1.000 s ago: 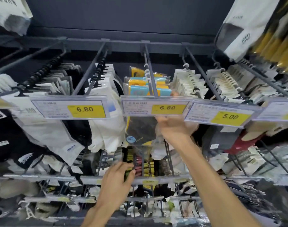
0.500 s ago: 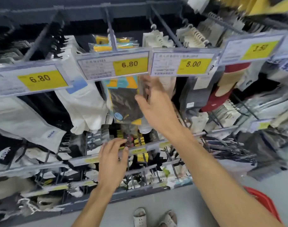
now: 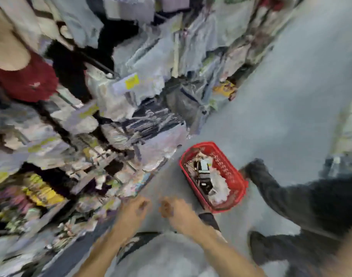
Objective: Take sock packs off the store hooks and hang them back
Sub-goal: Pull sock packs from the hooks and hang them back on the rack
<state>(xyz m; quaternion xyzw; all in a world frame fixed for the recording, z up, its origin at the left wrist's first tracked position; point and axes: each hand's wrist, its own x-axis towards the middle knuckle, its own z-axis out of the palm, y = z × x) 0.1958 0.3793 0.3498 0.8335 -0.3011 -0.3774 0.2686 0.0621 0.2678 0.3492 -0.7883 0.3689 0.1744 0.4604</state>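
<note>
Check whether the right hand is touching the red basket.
Apart. In the head view, a strip of grey floor shows between the right hand and the near corner of the red basket, despite the blur.

Blurred white and grey sock packs point(image 3: 119, 100) crowded on the display rack point(image 3: 102, 68), more in a red basket point(image 3: 229, 170)

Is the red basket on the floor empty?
No, the red basket holds a heap of white and dark packaged items that reaches up near its rim.
</note>
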